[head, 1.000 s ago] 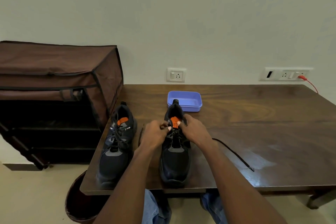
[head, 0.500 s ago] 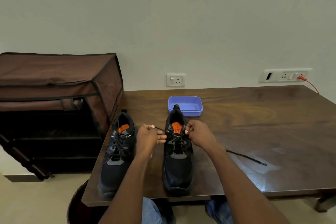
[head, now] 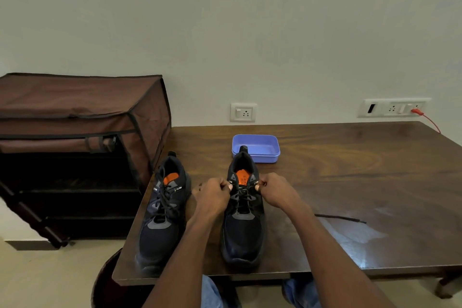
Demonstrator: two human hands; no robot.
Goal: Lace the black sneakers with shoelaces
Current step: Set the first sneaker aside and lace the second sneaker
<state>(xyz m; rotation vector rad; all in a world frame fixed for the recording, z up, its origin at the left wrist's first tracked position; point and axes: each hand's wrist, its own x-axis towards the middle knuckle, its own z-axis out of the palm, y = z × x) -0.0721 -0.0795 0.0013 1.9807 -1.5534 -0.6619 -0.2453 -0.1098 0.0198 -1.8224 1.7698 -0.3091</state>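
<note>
Two black sneakers with orange insoles stand side by side on the dark wooden table (head: 350,182), toes toward me. The left sneaker (head: 163,210) is laced. The right sneaker (head: 243,210) sits between my hands. My left hand (head: 212,196) pinches the black shoelace at the shoe's upper left eyelet. On the opposite side, my right hand (head: 275,191) pinches the lace at the upper right eyelet. A loose end of the shoelace (head: 341,217) trails across the table to the right of my right forearm.
A blue plastic tray (head: 257,149) sits just behind the right sneaker's heel. A brown fabric shoe rack (head: 80,137) stands against the table's left side. Wall sockets (head: 243,112) and a red cable (head: 428,120) lie at the back. A round dark stool (head: 105,282) is below the table's left corner.
My left hand moved back in against the right sneaker's upper eyelets after pulling the lace out to the left. The lace tail on the table has shortened. The camera view shifted slightly.
</note>
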